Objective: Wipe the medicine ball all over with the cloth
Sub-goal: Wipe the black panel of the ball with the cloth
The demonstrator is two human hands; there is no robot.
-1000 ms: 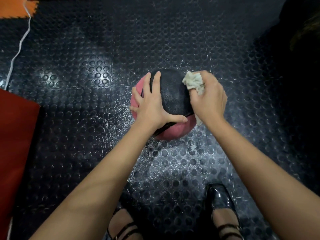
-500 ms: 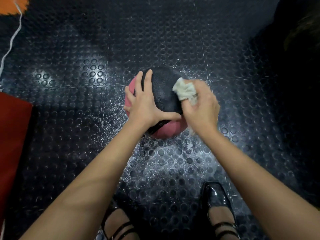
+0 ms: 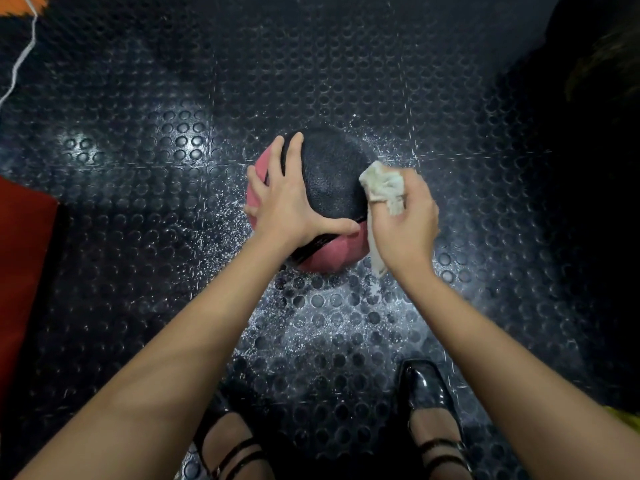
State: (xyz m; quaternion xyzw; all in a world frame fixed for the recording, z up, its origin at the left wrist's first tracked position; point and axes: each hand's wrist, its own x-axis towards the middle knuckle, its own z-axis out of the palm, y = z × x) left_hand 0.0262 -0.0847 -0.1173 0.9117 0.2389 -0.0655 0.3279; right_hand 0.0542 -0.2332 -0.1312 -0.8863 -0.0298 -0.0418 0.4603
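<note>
The fingers [image 3: 382, 216] of the right hand [image 3: 405, 223] are curled round a crumpled off-white cloth [image 3: 382, 183], pressing it against the right flank of the black-and-pink textured rubber medicine ball [image 3: 330, 174], while the left hand [image 3: 289, 202] lies spread flat over the ball's top and left side, thumb stretched across its near face to steady it. The ball rests on the dark studded rubber floor [image 3: 173, 140], speckled with white dust just around it, ahead of the person's glossy black strapped shoes [image 3: 424, 389]. Wiping looks mid-course on that right side; the next move likely calls for rolling the ball under the left palm to bring the pink panels and underside to the cloth.
</note>
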